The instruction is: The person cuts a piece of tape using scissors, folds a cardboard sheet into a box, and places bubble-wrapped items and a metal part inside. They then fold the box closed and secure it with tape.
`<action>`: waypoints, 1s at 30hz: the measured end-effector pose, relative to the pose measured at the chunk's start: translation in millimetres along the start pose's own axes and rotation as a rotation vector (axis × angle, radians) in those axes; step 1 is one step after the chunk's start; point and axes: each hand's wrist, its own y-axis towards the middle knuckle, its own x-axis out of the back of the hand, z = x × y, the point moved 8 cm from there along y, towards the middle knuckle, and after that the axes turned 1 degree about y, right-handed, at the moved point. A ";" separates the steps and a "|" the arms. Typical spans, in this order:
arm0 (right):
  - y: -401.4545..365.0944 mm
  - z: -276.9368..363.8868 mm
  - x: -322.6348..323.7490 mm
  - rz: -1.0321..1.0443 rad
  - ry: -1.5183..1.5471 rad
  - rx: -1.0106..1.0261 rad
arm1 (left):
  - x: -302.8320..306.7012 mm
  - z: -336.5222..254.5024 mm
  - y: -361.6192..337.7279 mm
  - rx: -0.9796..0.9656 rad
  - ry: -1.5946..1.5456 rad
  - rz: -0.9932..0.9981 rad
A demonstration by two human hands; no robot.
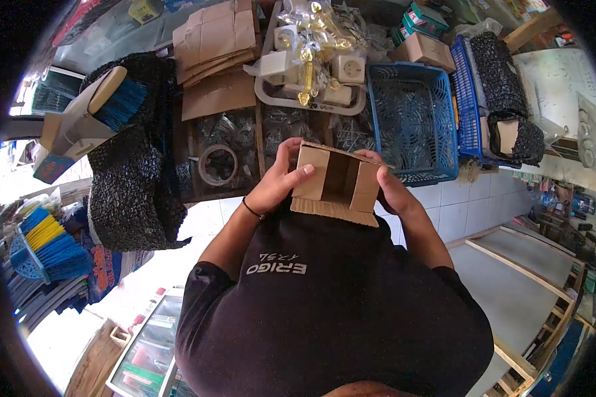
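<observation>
Crowded shop stall: dark wooden tabletop heaped with stock, pale floor tiles below its near edge. Held up in front of the chest, just short of that edge, a small cardboard box, open mouth turned toward the camera, long axis lying side to side between the two hands. Probably empty, though the shadow inside hides the bottom.

Left hand clamped on the box's left end, thumb laid across the front flap, fingers curled behind. Right hand wrapped round the right end, grip pressed against the side wall. Both touching the box, neither nearer than the other.

Just beyond the box on the tabletop, a roll of tape to the left and a blue basket to the right. Farther back, a tray of white sockets and bagged brass fittings, with flattened cardboard beside it. Off to the left, black netting draped over the edge, with a blue-bristled brush on top. Nothing between the hands and the tabletop.
</observation>
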 end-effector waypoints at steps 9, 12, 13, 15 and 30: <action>-7.8 25.7 -4.1 -0.035 0.234 -0.085 | -7.5 -7.3 -2.5 -0.082 -0.008 0.069; -7.9 29.9 0.6 -0.046 0.152 -0.193 | -10.1 -13.8 -3.0 -0.106 0.019 0.079; -6.6 34.8 -1.6 -0.040 0.059 -0.187 | -9.6 -16.5 -2.8 -0.136 0.044 0.082; -4.7 38.7 -1.8 -0.039 -0.050 -0.158 | -10.2 -18.0 -4.3 -0.189 -0.031 0.173; 28.7 20.3 -0.9 -0.103 -0.186 0.008 | 15.7 7.2 7.3 -0.050 -0.121 -0.072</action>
